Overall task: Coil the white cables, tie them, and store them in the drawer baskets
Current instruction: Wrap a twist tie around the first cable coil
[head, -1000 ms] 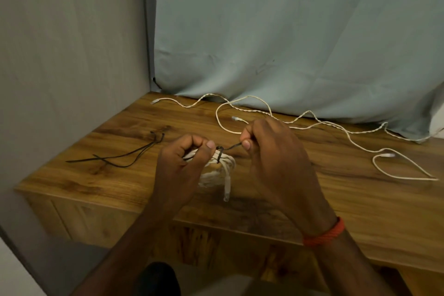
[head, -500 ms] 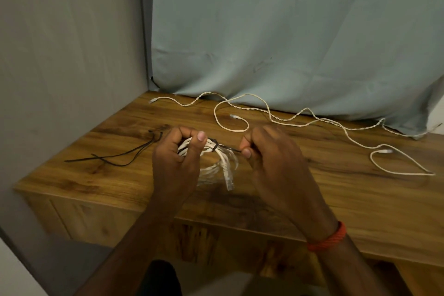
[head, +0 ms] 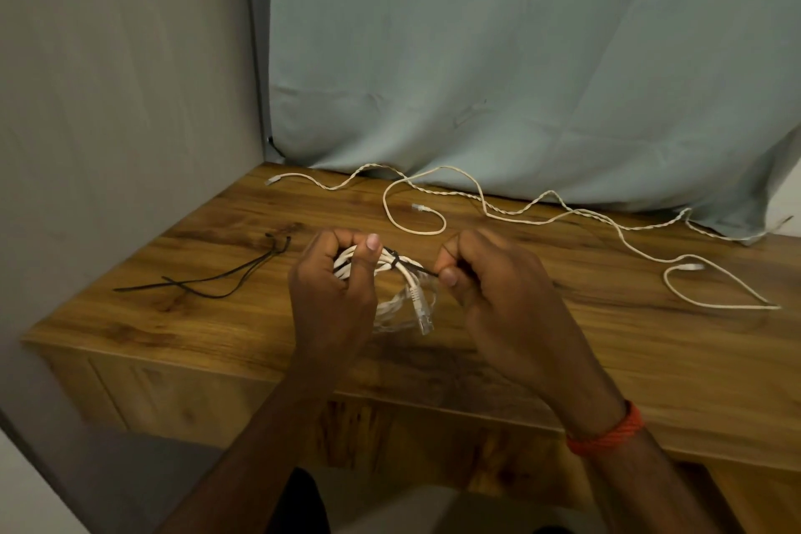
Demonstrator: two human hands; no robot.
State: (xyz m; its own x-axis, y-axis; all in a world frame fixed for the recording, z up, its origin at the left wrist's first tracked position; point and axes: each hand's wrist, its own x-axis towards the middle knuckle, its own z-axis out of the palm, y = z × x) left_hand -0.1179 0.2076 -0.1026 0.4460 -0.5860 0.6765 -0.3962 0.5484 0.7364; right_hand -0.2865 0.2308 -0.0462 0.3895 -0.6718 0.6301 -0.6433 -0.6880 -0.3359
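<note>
My left hand (head: pixel 331 290) grips a coiled white cable (head: pixel 405 273) held just above the wooden tabletop (head: pixel 607 343). A clear plug (head: pixel 422 312) of that cable hangs down from the coil. A black tie (head: pixel 396 262) is wrapped around the coil, and my right hand (head: pixel 490 286) pinches its free end between thumb and finger, to the right of the coil. Two loose white cables (head: pixel 498 210) lie uncoiled along the back of the table, one ending in a loop at the right (head: pixel 715 286). No drawer basket is in view.
Several spare black ties (head: pixel 216 277) lie on the table's left part. A grey wall panel (head: pixel 121 100) closes the left side and a pale blue cloth (head: pixel 520 56) hangs behind. Drawer fronts (head: pixel 173 395) show below the table's front edge.
The coil has turned in my left hand so its plug hangs lower. My right hand has drawn the tie's end out to the right, and the tie sits tighter on the coil.
</note>
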